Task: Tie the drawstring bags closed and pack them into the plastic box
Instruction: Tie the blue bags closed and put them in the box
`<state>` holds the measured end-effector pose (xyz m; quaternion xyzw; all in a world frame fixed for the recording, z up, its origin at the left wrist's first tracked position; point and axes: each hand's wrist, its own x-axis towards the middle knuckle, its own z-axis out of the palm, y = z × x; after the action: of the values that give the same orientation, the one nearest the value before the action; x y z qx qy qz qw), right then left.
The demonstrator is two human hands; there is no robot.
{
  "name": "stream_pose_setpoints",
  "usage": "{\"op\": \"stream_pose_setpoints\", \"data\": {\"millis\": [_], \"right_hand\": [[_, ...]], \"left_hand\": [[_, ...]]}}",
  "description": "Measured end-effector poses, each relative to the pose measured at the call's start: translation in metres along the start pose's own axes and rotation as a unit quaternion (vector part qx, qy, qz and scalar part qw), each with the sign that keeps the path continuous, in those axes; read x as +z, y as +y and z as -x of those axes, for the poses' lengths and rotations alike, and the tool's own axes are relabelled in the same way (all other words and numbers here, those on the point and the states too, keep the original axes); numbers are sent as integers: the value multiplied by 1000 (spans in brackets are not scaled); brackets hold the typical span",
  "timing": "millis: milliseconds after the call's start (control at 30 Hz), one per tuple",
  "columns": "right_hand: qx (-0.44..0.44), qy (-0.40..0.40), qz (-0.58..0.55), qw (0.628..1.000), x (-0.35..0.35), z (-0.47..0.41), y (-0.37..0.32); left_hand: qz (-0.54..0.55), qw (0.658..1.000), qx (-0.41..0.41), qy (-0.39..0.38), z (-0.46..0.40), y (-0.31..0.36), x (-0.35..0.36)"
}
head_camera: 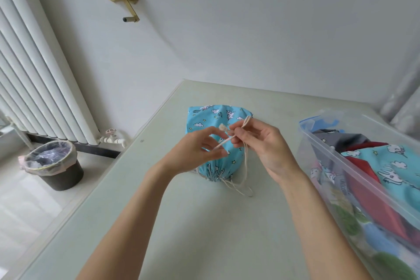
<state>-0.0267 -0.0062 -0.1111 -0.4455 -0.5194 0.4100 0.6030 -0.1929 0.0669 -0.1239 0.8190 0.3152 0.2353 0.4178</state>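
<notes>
Mid-knot on the blue bag [218, 143] mid-table: left hand [195, 152] and right hand [261, 143] both pinch the cord [245, 166], looks like cinching's next.

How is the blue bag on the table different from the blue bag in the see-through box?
The blue bag on the table lies alone, cinched end toward the person, and both hands work its cord. The blue bag in the box lies untouched atop other fabric in the plastic box; its cord is hidden. Both share the same cloud-and-star print.
</notes>
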Motion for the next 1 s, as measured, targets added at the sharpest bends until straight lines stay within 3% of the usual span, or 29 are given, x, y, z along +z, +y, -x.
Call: {"op": "stream_pose_setpoints", "data": {"millis": [100,233,333,467,567,700,800,900,1000], "right_hand": [[-57,-37,150,986,-7,1,-3],[-209,-35,345,914,-12,0,1],[-257,-22,396,881,-13,-3,3],[-289,16,472,833,-16,-6,11],[-305,56,482,820,-15,-8,16],[-309,65,462,829,-6,-7,20],[-310,61,449,836,-4,-7,22],[-259,68,347,899,-5,-6,23],[-118,106,152,976,-8,-8,24]], "left_hand": [[106,994,-6,-1,5,2,-8],[214,977,-9,-16,8,8,-14],[236,970,-47,28,5,8,-11],[277,960,-47,22,4,11,-11],[236,970,-53,36,3,12,-4],[146,985,-46,83,-1,5,9],[154,983,-20,99,-4,7,12],[111,986,-8,128,-3,2,4],[9,986,-23,167,-2,-14,-11]]}}
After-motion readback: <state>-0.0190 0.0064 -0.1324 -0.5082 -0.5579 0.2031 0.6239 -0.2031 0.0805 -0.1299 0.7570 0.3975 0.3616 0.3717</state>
